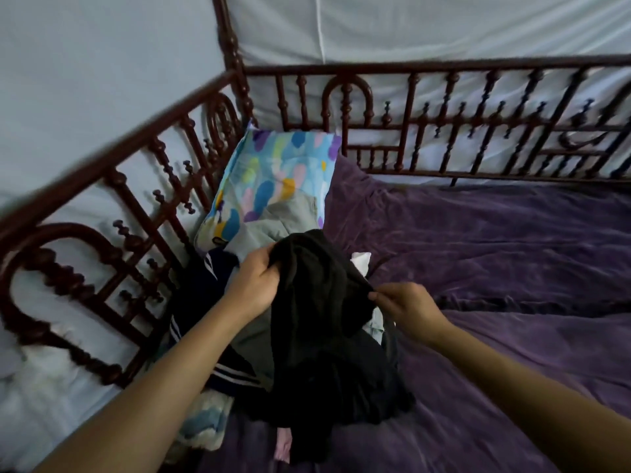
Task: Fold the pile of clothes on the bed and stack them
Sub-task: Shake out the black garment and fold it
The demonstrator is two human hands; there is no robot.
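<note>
Your left hand (254, 281) grips the limp black fabric garment (321, 319), fingers curled round a bunch of its top edge. Your right hand (406, 305) pinches the other edge. It hangs between both hands over the heap of mixed clothes (194, 295) on the purple velvety bedspread (512, 250). Garment type unclear; heap partly hidden under it.

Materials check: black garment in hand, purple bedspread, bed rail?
Black garment: limp, matte cloth, soft folds, no sheen; probably a knit, fibre unclear. Purple bedspread: plush, velvet-like, patchy sheen along creases. Bed rail: dark reddish, glossy turned spindles; looks like varnished wood, though painted metal is possible.
</note>
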